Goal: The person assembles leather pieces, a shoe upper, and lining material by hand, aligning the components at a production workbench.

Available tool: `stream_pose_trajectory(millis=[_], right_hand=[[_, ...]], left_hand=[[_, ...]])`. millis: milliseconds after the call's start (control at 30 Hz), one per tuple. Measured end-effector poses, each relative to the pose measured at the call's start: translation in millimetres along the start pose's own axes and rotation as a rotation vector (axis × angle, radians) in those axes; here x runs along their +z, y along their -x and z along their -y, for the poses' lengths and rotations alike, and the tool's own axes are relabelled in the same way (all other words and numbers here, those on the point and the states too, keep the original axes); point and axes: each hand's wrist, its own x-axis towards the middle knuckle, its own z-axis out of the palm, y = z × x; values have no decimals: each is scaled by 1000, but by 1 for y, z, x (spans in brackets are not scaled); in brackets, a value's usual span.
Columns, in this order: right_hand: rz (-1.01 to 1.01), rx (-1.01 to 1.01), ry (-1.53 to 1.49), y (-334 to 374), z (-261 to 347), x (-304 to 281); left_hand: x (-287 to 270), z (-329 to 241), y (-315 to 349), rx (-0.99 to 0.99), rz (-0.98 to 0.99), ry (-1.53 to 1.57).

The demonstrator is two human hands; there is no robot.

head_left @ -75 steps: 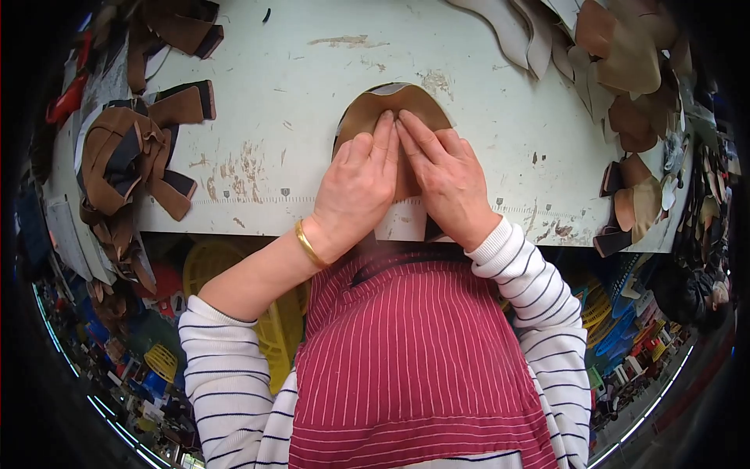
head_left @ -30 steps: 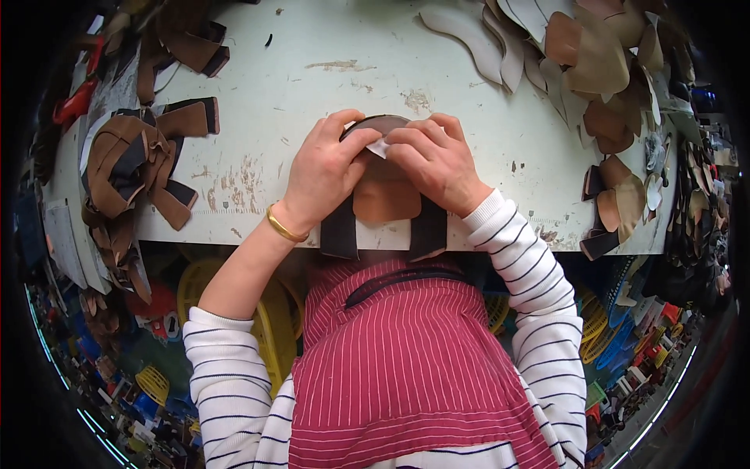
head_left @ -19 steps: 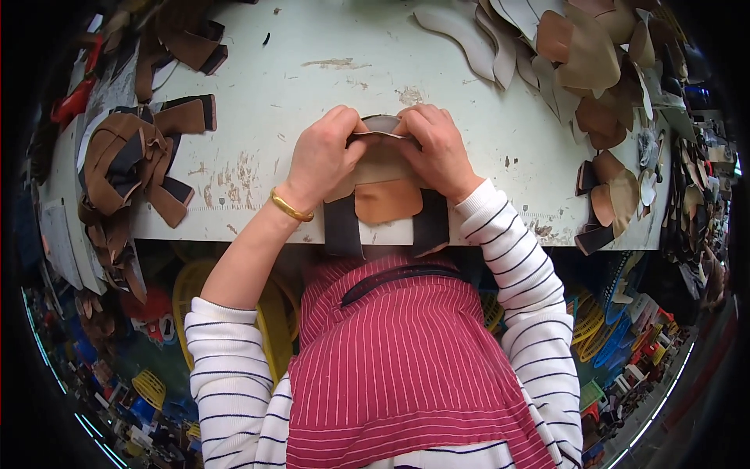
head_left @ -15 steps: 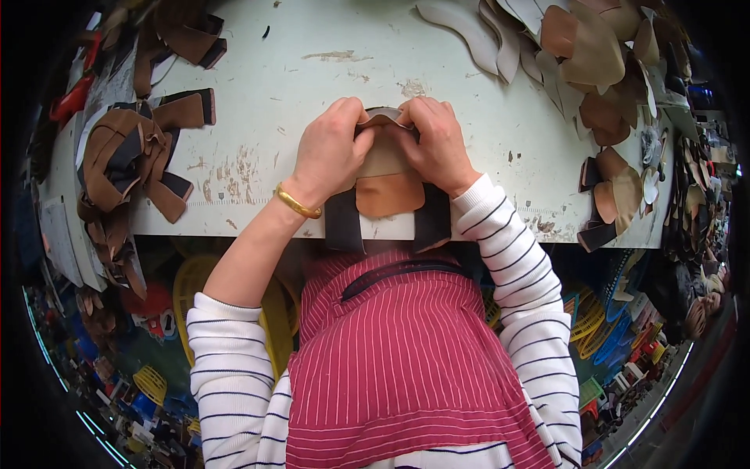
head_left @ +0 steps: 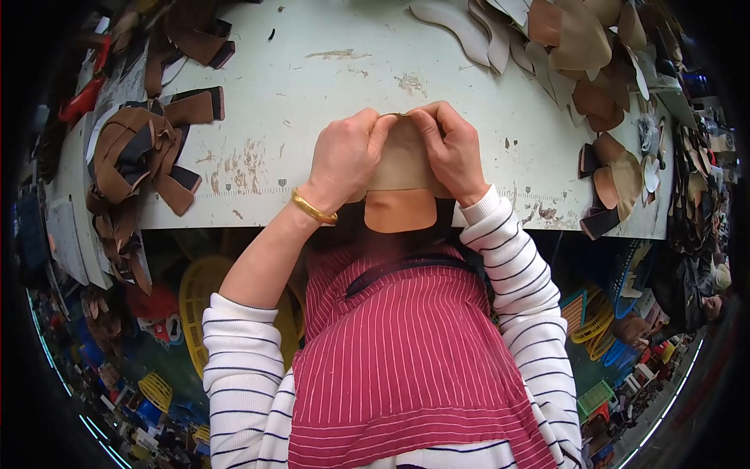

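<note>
Between my hands is a beige leather shoe piece [head_left: 401,164] with a rounded orange-tan patch [head_left: 400,211] at its near end. My left hand [head_left: 349,152] pinches its far edge from the left, thumb against fingers. At the same edge, my right hand [head_left: 451,148] pinches from the right, its thumb on top. The two sets of fingertips are close together. Dark strap ends show under the piece by the table's front edge, partly hidden by it and by my hands. The patched end reaches over that edge toward my apron.
Brown and black strap pieces [head_left: 133,152] lie heaped on the left of the white table [head_left: 273,94]. Beige and tan leather pieces [head_left: 582,47] are piled at the far right. Another strapped piece [head_left: 617,184] rests near the right front edge. Yellow baskets [head_left: 199,301] stand below.
The far edge of the piece, wavy and bent up before, is now flatter and pinched between my fingertips. The tan patch has come nearer to my apron, and the strap ends are less visible.
</note>
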Motion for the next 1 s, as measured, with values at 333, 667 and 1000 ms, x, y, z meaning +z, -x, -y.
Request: stream_pose_trajectory(millis=[333,667,1000], right_hand=[[109,-47,134,17,16,-24],[135,61,-139,32,25,-26],[90,128,-43,52,13,-35]], left_hand=[[-6,-18,22,85,119,388],[4,-8,25,-51,21,459],[7,-17,39,211,-19,481]])
